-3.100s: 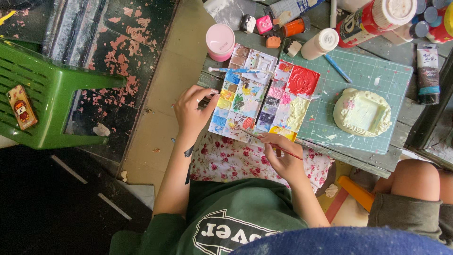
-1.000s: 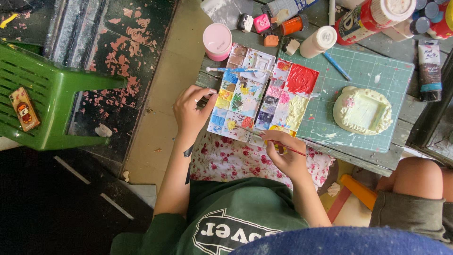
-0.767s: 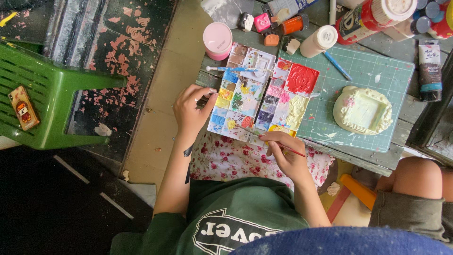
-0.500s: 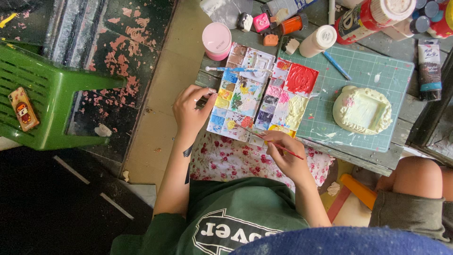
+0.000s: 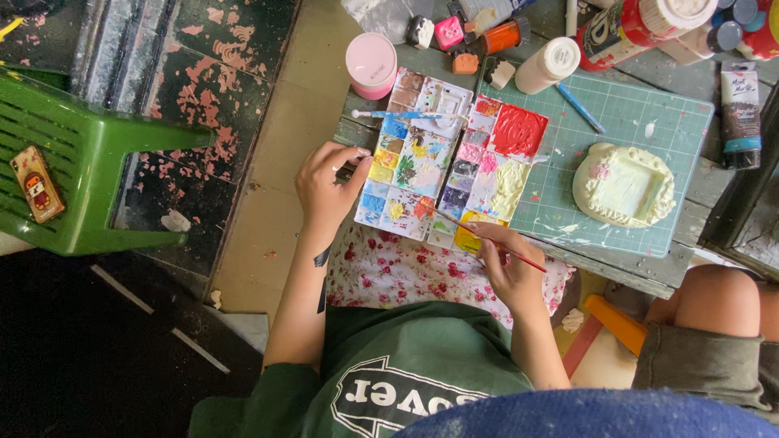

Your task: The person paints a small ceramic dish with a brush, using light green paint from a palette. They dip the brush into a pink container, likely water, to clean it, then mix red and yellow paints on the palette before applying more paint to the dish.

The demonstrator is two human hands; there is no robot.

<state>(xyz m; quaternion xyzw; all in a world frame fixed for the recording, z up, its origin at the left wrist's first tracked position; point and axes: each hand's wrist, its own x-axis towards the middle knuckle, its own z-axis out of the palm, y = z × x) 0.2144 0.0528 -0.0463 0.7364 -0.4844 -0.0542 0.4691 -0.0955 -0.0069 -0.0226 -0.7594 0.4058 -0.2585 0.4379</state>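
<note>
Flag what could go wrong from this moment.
The palette overhangs the table edge, steadied only by the left hand; it might tip onto the floral cloth. The right hand holding the paintbrush hovers over wet paint and could smear it.

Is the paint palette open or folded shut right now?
Open. The paint palette lies spread flat, both halves of colour wells showing; the left hand steadies its edge, the right hand dips a paintbrush.
</note>
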